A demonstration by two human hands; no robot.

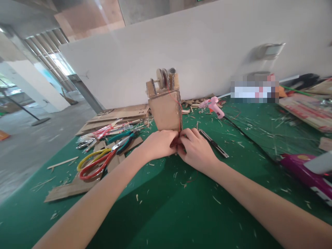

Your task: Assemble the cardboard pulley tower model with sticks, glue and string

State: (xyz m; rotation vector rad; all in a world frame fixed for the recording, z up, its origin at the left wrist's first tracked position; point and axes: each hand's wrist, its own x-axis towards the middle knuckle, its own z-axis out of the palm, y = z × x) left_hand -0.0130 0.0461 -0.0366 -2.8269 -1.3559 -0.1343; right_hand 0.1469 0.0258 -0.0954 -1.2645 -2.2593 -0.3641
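A cardboard structure stands upright before me, with round discs on a thin axle between supports at its top. Down its right edge runs a thin red wire, which reaches my fingers at the base. My left hand is closed low against the structure's front, its fingertips curled inward; what they grip is hidden. Meeting it at the lower right corner, my right hand pinches with thumb and fingers where the wire comes down. A utility knife lies just beyond my right hand.
Scissors with red and yellow handles and teal-handled pliers lie left on cardboard scraps. A pink glue gun lies behind right, its black cord crossing the green table. A purple tool sits at the right. Wood shavings are scattered about.
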